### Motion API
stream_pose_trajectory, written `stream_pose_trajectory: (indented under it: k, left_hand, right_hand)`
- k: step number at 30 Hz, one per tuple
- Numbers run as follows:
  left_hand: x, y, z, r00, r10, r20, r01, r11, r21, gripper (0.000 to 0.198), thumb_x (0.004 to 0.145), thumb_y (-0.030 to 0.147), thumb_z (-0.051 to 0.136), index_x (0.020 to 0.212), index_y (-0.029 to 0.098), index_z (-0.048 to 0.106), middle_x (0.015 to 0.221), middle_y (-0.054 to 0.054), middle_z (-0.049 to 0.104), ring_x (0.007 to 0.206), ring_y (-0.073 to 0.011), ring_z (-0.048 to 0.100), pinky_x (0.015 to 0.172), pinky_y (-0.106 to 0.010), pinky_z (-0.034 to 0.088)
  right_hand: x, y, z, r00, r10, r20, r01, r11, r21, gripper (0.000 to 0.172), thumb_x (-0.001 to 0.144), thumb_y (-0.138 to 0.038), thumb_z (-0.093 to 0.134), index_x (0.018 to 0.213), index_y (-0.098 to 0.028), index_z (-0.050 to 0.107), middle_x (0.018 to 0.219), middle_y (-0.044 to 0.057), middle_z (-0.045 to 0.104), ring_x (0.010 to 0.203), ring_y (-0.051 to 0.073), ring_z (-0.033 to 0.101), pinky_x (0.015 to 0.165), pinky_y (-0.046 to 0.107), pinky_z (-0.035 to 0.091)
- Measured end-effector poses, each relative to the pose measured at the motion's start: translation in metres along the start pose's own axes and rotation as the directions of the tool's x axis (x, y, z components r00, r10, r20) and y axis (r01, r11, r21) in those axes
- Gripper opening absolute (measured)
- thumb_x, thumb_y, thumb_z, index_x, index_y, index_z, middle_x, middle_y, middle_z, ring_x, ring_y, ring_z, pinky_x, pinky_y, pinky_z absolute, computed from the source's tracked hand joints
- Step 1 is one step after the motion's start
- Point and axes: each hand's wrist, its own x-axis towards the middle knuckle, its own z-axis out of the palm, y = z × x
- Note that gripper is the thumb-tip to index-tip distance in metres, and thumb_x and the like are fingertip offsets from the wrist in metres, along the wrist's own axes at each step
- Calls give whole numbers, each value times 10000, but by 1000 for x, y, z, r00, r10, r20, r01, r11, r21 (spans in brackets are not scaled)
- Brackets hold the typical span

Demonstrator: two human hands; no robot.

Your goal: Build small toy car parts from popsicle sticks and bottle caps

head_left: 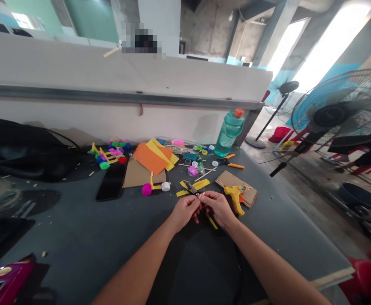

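My left hand (185,212) and my right hand (217,207) meet above the dark table, their fingertips pinched together. Whatever small piece sits between the fingers is too small to name. Just beyond the fingertips lie scissors (190,187) and yellow strips (201,184); another yellow strip (212,221) shows below my right hand. To the right, a yellow glue gun (235,199) rests on a cardboard piece (226,179). Left of my hands stands a small wheeled frame (155,186) with a magenta and a white cap.
Behind are orange sheets (150,157), a phone (109,183), a colourful toy car (107,156), bottle caps, orange-handled pliers (235,165) and a green bottle (228,134). A black bag (23,146) lies left. A fan (331,114) stands past the table's right edge.
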Motion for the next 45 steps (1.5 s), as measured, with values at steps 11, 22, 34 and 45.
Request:
stream_pose_trajectory:
  k: [11, 22, 34, 45]
  left_hand:
    - [2, 5, -3, 986, -120, 115, 144, 961, -238, 337, 740, 462, 602, 713, 127, 573, 578, 19, 480, 451, -70, 438, 417, -228, 480]
    - [7, 5, 0, 988, -113, 105, 136, 960, -246, 336, 731, 446, 632, 665, 136, 521, 543, 46, 430, 436, -49, 368, 434, -246, 511]
    - [8, 1, 2, 999, -45, 28, 49, 984, -172, 304, 766, 414, 585, 643, 149, 502, 557, 49, 416, 450, -61, 381, 428, -259, 513]
    - [5, 4, 0, 997, 63, -49, -62, 998, 30, 312, 724, 409, 580, 583, 152, 472, 546, 62, 394, 456, -65, 437, 438, -233, 501]
  right_hand:
    - [-1, -6, 3, 1000, 17, -8, -17, 998, 59, 239, 654, -354, 720, 619, -154, 593, 509, -18, 557, 445, 70, 401, 441, 210, 252]
    - [3, -4, -1, 1000, 10, -18, -7, 990, 138, 240, 601, -342, 740, 611, -161, 582, 512, -36, 524, 439, 61, 389, 426, 198, 276]
    - [4, 0, -2, 990, -125, -59, 124, 992, -15, 191, 635, -327, 719, 641, -164, 621, 542, -37, 540, 438, 57, 394, 424, 194, 292]
    - [2, -2, 2, 996, -40, -80, 44, 998, 53, 220, 602, -320, 734, 731, -144, 707, 549, -17, 584, 447, 70, 430, 413, 198, 348]
